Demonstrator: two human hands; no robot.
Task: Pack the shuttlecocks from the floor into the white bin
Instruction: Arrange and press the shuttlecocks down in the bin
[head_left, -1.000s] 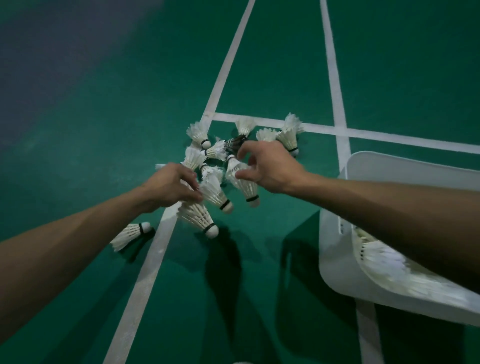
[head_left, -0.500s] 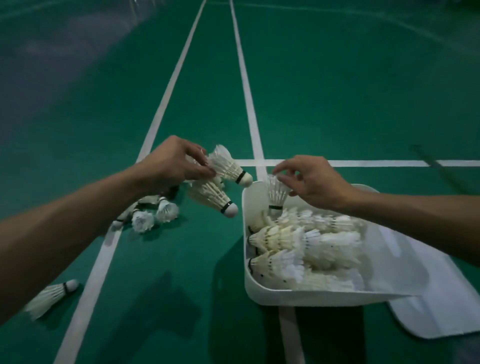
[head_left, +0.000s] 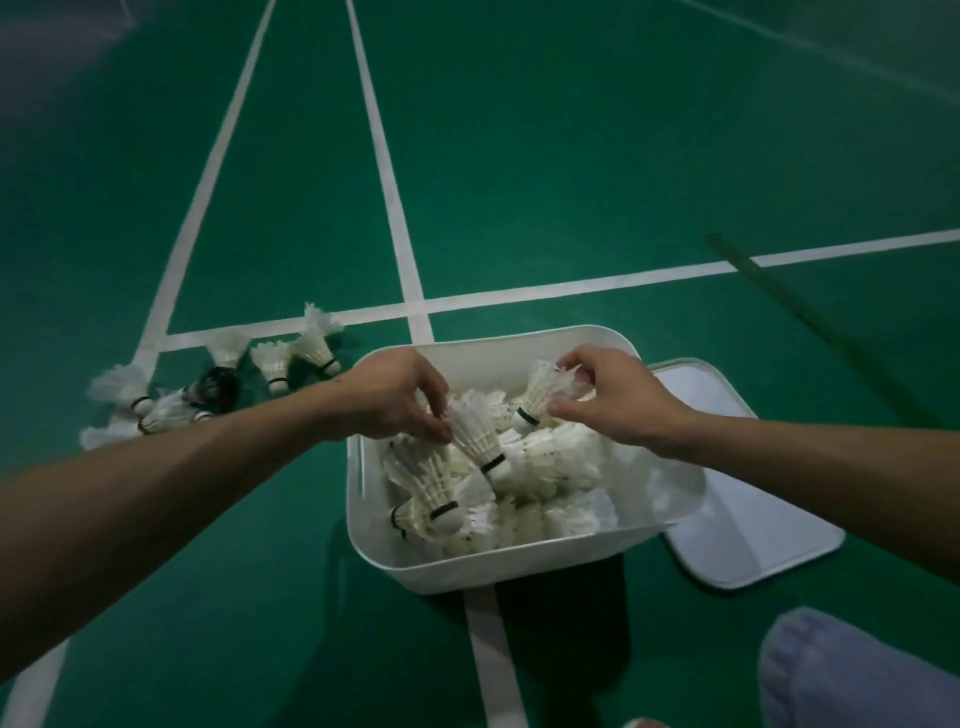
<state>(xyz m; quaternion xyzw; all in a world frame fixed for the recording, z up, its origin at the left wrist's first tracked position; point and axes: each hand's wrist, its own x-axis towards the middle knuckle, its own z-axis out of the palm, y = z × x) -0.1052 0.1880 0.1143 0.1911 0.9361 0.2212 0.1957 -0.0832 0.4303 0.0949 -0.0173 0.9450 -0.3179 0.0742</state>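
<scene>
Head view: the green court floor fills the scene, crossed by white lines. The white bin stands on it at the near centre, over one of those lines, heaped with a pile of shuttlecocks lying every way. A flat white lid lies on the floor just right of the bin, its left edge hidden behind the bin wall. At the near right corner a pale trouser leg shows (a bent knee, by the look of it).

Both bare forearms reach in from the near side, and both hands are over the bin. The left hand is over its far left part, fingers curled down and clamped with the thumb on the feather skirt of the first shuttlecock, which hangs tilted, cork end low, against the pile. The right hand is over the far right part, fingers and thumb pinching the feather end of the second shuttlecock, cork pointing down-left into the bin.

Some loose shuttlecocks lie on the floor left of the bin, near it, beside a crossing of lines; among them is one dark shuttlecock.
</scene>
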